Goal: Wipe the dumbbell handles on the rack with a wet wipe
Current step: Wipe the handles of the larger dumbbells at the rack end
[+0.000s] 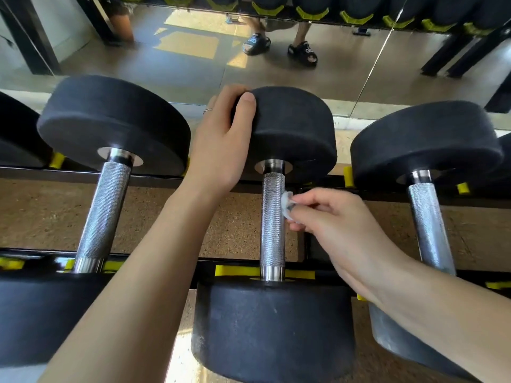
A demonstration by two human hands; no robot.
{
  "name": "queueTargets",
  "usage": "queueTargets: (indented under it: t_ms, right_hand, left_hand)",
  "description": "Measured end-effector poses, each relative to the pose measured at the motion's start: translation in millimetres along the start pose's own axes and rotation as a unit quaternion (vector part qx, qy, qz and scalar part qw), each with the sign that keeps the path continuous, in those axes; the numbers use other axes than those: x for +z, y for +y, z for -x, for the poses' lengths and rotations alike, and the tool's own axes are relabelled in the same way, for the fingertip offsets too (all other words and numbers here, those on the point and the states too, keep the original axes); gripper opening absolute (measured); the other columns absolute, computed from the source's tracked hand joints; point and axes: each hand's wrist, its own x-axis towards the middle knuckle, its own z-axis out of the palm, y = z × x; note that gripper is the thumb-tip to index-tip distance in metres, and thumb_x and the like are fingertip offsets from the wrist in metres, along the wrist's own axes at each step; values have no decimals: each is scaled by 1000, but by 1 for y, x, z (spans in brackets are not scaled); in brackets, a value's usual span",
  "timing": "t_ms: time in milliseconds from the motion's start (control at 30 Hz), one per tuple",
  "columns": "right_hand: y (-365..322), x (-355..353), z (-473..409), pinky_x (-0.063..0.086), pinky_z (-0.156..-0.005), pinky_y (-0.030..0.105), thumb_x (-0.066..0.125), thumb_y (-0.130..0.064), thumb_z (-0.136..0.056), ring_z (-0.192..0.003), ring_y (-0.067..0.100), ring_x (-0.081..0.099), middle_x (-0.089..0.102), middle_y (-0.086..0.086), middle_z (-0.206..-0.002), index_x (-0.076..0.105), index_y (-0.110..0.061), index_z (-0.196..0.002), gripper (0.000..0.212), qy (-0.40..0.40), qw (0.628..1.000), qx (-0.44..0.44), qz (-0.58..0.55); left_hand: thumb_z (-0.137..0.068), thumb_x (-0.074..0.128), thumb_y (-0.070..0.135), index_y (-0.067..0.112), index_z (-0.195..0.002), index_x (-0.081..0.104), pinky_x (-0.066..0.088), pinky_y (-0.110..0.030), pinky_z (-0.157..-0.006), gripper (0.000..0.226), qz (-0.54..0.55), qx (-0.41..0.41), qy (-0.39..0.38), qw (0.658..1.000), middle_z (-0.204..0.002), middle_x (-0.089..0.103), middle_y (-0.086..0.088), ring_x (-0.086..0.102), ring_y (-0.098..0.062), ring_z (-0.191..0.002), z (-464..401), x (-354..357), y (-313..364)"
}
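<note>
Dumbbell handle (272, 219) of the middle dumbbell: knurled steel, running front-to-back across the rack (154, 176), spanning its two black rails; far head (293, 134) over the rear rail, near head (272, 330) hanging off the front rail by the yellow saddle (235, 270).

Left hand (218, 142): arm reaches in from the lower left, wrist straight; palm against the left side of the far head; thumb lies on top of the head, fingers curled over its far edge, so it grips the head; ring visible on one finger.

Right hand (334, 217): arm comes in from the lower right edge, wrist bent slightly toward the handle; fingertips bunched, pinching a small crumpled wet wipe (287, 204); wipe pressed against the right side of the handle, nearer the rear rail than the front; remaining fingers curled under, knuckles up.

Neighbours: left dumbbell (110, 150) and right dumbbell (425, 167) sit parallel on the same rails, neither touched; right forearm crosses over the right dumbbell's near head.

Mirror (166, 64) stands behind the rack's rear edge; reflects the floor, rack underside and two feet in black sandals (255, 44).
</note>
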Motion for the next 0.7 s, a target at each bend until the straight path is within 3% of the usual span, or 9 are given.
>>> queueTargets:
  t_ms: [100, 200, 300, 400, 567, 700]
  right_hand:
    - [-9, -9, 14, 51, -81, 17, 71, -21, -88, -90, 1, 68, 72, -14, -93, 78, -28, -94, 11, -55, 982, -148, 107]
    - [-20, -4, 17, 48, -83, 17, 68, -16, -90, -97, 2, 63, 67, -16, -97, 79, -26, -100, 18, -160, 916, -267, 254]
    - [-28, 2, 4, 48, -83, 20, 64, -17, -90, -95, 0, 61, 67, -16, -97, 79, -30, -99, 22, -281, 862, -234, 350]
    - [-32, 4, -2, 50, -90, 22, 61, -14, -89, -99, -2, 63, 71, -17, -103, 78, -30, -102, 27, -346, 826, -218, 387]
    - [-38, -3, -2, 40, -78, 4, 61, -10, -89, -90, -11, 59, 71, -21, -99, 78, -31, -103, 30, -372, 828, -199, 369]
    - [-41, -16, 3, 44, -73, 10, 62, -14, -89, -81, -3, 62, 71, -15, -91, 78, -34, -98, 27, -358, 841, -169, 368]
  left_hand:
    - [-107, 37, 40, 34, -108, 59, 41, -21, -82, 22, 5, -3, 7, 1000, -107, 61, 9, 52, 3, -93, 0, 1, 0]
    - [-107, 37, 41, 33, -109, 60, 42, -28, -85, 24, 6, -3, 8, 1000, -107, 62, 8, 53, -2, -95, 0, 1, 0]
    - [-107, 37, 42, 33, -112, 60, 42, -26, -86, 25, 5, -9, 7, 1000, -110, 62, 9, 53, -1, -97, 1, 0, 1]
    - [-107, 37, 41, 34, -111, 59, 41, -25, -84, 24, 0, -8, 1, 1000, -109, 62, 11, 53, 2, -95, 2, -1, 2]
    - [-107, 37, 42, 34, -111, 60, 41, -24, -84, 24, 1, -10, 1, 1000, -108, 61, 12, 52, 3, -95, 1, -1, 1]
    - [-106, 37, 42, 33, -110, 60, 42, -27, -86, 25, 5, -4, 6, 1000, -107, 61, 11, 53, -1, -96, 0, -1, -1]
